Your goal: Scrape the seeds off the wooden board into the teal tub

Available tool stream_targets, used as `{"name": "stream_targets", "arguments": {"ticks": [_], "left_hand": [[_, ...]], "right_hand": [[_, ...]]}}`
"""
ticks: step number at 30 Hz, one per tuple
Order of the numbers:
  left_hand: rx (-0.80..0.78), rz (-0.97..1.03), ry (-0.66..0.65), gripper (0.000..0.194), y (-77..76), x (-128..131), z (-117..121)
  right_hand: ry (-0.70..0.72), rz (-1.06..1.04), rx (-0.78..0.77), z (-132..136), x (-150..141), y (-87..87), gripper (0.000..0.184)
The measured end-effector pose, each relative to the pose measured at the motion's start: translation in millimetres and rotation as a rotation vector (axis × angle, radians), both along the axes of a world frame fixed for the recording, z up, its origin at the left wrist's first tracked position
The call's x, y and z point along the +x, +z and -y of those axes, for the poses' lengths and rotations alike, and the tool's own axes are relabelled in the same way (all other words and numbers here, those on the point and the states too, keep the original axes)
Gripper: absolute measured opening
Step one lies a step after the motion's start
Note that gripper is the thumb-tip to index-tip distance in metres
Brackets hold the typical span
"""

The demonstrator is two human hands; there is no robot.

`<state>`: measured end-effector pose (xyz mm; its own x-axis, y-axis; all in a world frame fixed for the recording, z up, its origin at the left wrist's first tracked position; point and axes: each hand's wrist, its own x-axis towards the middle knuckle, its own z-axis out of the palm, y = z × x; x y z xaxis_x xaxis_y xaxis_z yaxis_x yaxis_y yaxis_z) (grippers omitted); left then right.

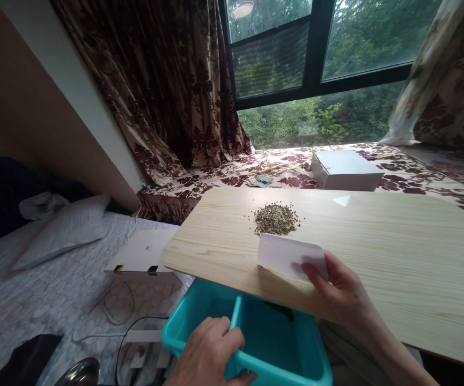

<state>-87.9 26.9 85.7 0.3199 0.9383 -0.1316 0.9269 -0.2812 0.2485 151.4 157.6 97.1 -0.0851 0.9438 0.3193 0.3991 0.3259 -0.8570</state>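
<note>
In the head view, the right hand [342,284] is gripping a white scraper [285,254] — probably light, bendy, best held at that right end. Grains [277,219], likely rolling easily, are lying just beyond on the table [396,246], its edge partly blocking the teal bin [316,343]; the left hand [210,348] is clasping the divider [236,312].

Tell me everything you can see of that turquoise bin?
The turquoise bin looks like plastic, open-topped, with a divider making two compartments. It sits roughly upright, its far side mostly hidden by the table. The left hand grips its near rim by the divider. A dark patch, unclear what, shows in the right compartment.
</note>
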Motion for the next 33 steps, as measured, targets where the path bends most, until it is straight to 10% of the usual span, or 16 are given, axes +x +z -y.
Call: {"name": "stream_targets", "arguments": {"ticks": [12,18,33], "left_hand": [[-0.010,0.034,0.058,0.026,0.2,2,2],[-0.015,-0.019,-0.007,0.032,2.9,12,-2],[0.051,-0.029,-0.053,0.036,-8.2,11,-3]], "right_hand": [[0.230,-0.159,-0.269,31,22,9.3,0.020],[-0.059,-0.256,-0.139,22,22,1.7,0.021],[-0.247,-0.047,-0.071,0,24,-6.0,0.024]]}}
